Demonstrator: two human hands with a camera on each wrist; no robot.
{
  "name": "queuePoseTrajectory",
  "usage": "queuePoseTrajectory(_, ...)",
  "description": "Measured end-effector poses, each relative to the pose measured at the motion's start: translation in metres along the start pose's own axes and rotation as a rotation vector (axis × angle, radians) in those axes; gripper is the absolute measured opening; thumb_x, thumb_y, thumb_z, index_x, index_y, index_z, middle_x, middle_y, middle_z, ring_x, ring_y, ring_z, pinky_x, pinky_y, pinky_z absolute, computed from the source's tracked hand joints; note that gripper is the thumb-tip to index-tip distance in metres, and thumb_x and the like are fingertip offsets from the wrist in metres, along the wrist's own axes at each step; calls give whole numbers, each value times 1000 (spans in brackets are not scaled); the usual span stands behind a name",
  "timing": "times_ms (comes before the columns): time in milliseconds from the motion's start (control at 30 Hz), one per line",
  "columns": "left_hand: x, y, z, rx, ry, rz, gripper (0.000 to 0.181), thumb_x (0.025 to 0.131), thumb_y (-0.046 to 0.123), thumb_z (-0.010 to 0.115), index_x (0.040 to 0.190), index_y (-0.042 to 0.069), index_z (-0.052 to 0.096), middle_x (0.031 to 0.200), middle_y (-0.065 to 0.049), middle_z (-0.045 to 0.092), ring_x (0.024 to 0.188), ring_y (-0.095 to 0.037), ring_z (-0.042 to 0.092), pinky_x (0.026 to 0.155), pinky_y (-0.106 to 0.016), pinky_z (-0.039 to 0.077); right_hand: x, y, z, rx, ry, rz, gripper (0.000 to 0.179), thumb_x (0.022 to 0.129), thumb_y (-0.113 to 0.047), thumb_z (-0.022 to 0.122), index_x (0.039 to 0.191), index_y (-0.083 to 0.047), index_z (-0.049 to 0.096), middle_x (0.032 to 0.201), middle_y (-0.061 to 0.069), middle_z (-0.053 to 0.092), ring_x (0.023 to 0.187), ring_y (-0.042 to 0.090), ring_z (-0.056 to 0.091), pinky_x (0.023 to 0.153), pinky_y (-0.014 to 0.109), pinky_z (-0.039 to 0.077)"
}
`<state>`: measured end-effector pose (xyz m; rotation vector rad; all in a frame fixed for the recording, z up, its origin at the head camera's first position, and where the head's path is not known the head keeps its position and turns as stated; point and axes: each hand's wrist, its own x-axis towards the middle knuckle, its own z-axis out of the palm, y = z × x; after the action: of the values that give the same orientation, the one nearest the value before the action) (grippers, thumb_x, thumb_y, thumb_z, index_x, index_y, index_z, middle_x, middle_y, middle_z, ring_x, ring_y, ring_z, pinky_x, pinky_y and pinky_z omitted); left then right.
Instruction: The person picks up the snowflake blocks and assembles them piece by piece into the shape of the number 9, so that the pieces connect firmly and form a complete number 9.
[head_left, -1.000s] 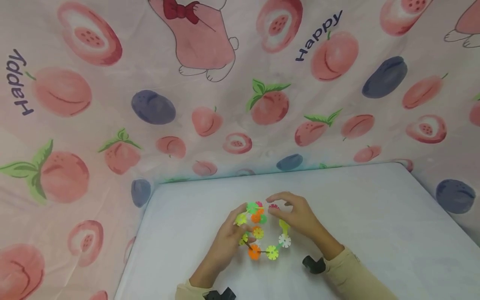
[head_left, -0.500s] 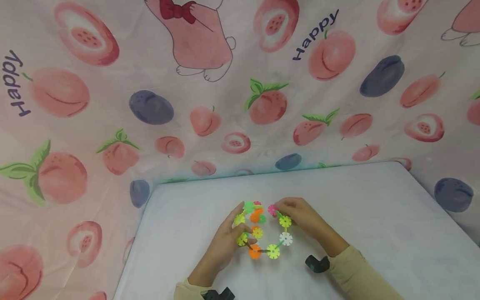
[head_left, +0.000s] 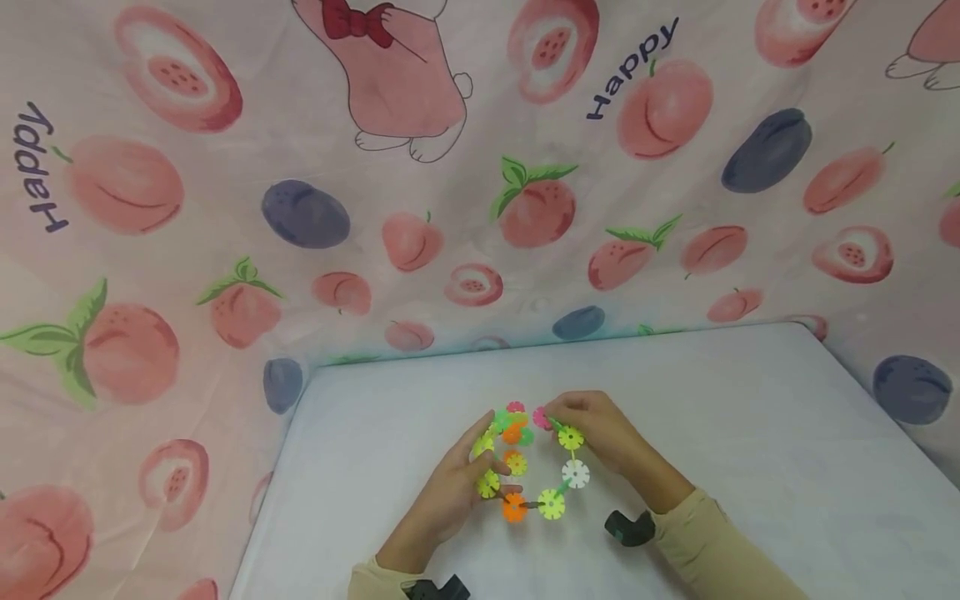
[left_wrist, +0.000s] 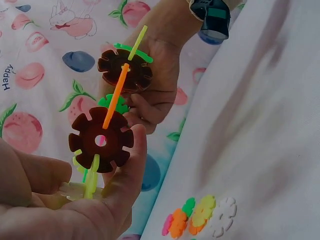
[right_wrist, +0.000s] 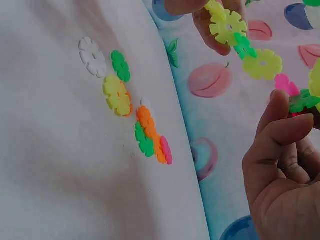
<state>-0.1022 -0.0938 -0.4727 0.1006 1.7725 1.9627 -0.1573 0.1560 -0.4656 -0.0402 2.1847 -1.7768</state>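
My left hand (head_left: 453,483) is curled round one side of a chain of notched discs (head_left: 552,504), thumb and fingers gripping a pale yellow piece (left_wrist: 80,191), probably because that side would sag if I supported only the other. My right hand (head_left: 600,421) pinches near the opposite end, where a pink disc (head_left: 542,417) shows at my fingertips; the fingers are bent in, a grip I take to suit such small, thin pieces. Between my hands the chain bows toward me, a white disc (head_left: 576,474) and an orange disc (head_left: 514,507) along the curve. It looks raised above the white table (head_left: 750,433), I judge so that the joints don't drag. Its ends are near each other on the far side (whether they touch, I cannot tell). The loose discs (right_wrist: 117,95) lie clustered on the table, some overlapping, seemingly placed for easy reach.
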Motion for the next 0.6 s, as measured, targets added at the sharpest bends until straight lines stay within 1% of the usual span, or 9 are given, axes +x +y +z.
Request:
queuePoseTrajectory(133,-1,0,1,7,-10,1,60,109,21,46,163,28,23,141,-29,43,118,-33,60,87,-35,60,-2,-3,2,8,13,-13,26,97,-28,70,105,-3,75,100,10,68,85,24,64,77,29,57)
queuePoseTrajectory(267,-3,1,4,-5,-25,10,60,109,19,45,163,28,21,146,-28,34,116,-38,62,91,-38,60,-5,-6,3,11,12,-22,26,96,-28,70,104,-4,75,101,9,69,86,25,65,78,30,58)
queuePoseTrajectory(333,-3,2,5,8,-23,16,59,109,18,44,163,29,22,150,-25,30,114,-38,64,91,-37,60,-5,-7,3,15,3,-28,26,97,-28,70,105,-3,75,100,9,69,86,27,65,77,30,58)
queuePoseTrajectory(433,-3,3,6,34,-31,27,58,109,15,42,162,31,24,157,-19,24,114,-42,64,91,-37,60,-4,-6,3,26,-12,-40,26,97,-27,70,104,-2,75,95,12,68,84,30,64,75,30,58)
queuePoseTrajectory(533,-3,2,6,59,-46,41,58,109,14,42,161,32,25,160,-16,21,116,-44,62,90,-36,60,-4,-4,4,25,-17,-52,26,97,-27,70,103,-2,75,91,13,67,80,28,63,73,30,57)
queuePoseTrajectory(600,-3,2,6,72,-55,55,58,109,14,44,162,30,25,159,-15,22,116,-45,61,91,-36,60,-3,-3,4,23,-15,-60,26,97,-27,70,102,-2,75,90,14,66,78,26,62,72,31,57)
